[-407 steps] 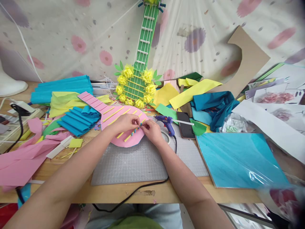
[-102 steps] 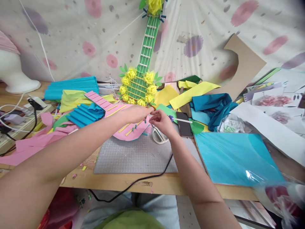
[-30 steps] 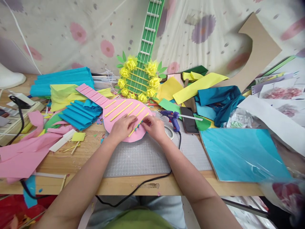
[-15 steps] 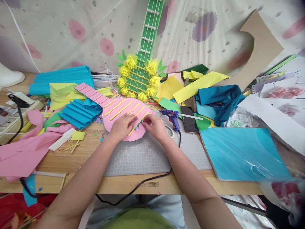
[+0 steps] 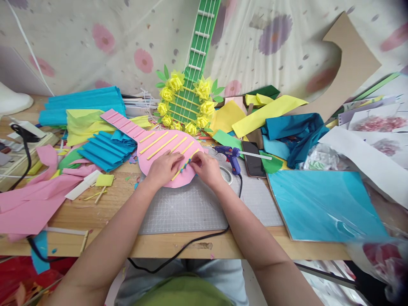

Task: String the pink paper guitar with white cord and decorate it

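Note:
A pink paper guitar with yellow strips across its body lies on the grey cutting mat. Small blue pieces sit in a row along the lowest yellow strip. My left hand rests over the guitar's body, fingers extended and lying on it, the tips close to that row. At the row's upper end, my right hand pinches with thumb and forefinger at a small blue piece, partly hidden by the fingertips. Right of that hand is a blue glue gun with a white glue stick in it.
A green guitar with yellow paper flowers stands against the curtain. A phone, a tape roll and a blue sheet lie to the right. Crepe paper is heaped left. A black cord crosses the table's front edge.
My right fingertips have shifted slightly along the row of blue pieces, and more of the blue shows beside them. My left hand and the pink guitar have hardly moved.

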A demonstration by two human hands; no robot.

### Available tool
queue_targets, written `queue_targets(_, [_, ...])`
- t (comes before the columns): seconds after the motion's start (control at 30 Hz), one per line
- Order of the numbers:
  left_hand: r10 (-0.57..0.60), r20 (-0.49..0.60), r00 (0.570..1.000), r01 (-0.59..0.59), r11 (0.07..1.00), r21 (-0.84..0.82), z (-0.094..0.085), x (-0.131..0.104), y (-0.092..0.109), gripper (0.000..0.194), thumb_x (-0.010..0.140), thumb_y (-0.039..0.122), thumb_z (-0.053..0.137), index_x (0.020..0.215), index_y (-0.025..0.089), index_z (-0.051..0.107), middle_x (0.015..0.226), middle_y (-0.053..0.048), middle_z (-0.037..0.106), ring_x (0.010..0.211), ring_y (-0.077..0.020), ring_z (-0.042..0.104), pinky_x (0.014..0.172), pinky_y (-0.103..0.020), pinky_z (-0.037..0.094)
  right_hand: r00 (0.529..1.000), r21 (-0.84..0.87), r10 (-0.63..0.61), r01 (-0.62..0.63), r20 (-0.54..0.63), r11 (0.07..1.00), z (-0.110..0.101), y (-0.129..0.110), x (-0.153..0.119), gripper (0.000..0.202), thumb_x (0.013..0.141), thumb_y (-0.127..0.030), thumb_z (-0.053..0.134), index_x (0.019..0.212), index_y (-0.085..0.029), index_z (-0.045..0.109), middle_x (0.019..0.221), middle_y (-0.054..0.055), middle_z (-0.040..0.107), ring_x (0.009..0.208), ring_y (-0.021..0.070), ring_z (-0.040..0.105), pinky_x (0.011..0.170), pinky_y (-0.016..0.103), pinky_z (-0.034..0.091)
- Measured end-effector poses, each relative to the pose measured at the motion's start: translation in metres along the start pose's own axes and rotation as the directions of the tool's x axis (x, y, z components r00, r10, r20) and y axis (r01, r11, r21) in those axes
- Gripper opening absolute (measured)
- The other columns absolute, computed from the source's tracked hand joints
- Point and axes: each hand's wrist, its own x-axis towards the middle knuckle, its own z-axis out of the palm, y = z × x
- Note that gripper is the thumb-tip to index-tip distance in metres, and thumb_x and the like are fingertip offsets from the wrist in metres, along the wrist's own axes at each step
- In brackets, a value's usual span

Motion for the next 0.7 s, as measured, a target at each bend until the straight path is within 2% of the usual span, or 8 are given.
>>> queue_targets(0.13, [-0.012,0.019,1.0,0.013,1.0,-0.009,-0.003,0.001,0.002,0.027,0.086,0.022,0.042,0.105,0.02,0.062,0.109,-0.001,0.065,0.099,-0.0175,0.058,0.095,-0.034,0.043,0.998,0.04,-0.064,0.064,-0.007,0.997,-0.003,0.001,-0.001,0.012,0.073,-0.015,0.056,0.084,-0.02,0.059,0.078,0.001,0.066,0.073,0.0157,0.058,0.067,0.026,0.043])
queue_targets(0.33, [-0.033,0.042,0.999,0.033,0.999,-0.009,-0.005,0.002,0.004,0.028,0.087,0.024,0.041,0.104,0.02,0.062,0.105,-0.001,0.066,0.096,-0.0176,0.058,0.092,-0.032,0.045,0.983,0.036,-0.176,0.178,-0.06,0.983,-0.002,0.007,-0.001,0.017,0.082,-0.019,0.051,0.093,-0.022,0.063,0.09,0.003,0.068,0.084,0.0163,0.059,0.075,0.028,0.045])
queue_targets(0.5, [-0.068,0.068,0.995,0.068,0.998,-0.002,-0.006,0.004,0.003,0.028,0.086,0.026,0.042,0.105,0.023,0.063,0.108,0.0,0.066,0.101,-0.0184,0.058,0.092,-0.032,0.045,0.981,-0.038,-0.183,0.181,-0.061,0.983,0.005,0.011,-0.001,0.018,0.084,-0.021,0.05,0.095,-0.022,0.064,0.096,0.004,0.067,0.09,0.0179,0.059,0.078,0.029,0.045])
queue_targets(0.7, [-0.092,0.089,0.992,0.093,0.996,-0.001,-0.005,0.004,0.002,0.029,0.086,0.028,0.042,0.105,0.024,0.063,0.11,0.0,0.065,0.103,-0.0182,0.058,0.095,-0.032,0.043,0.99,-0.096,-0.142,0.14,-0.016,0.986,0.006,0.007,0.001,0.018,0.084,-0.018,0.048,0.089,-0.021,0.065,0.09,0.004,0.068,0.088,0.018,0.059,0.076,0.029,0.044])
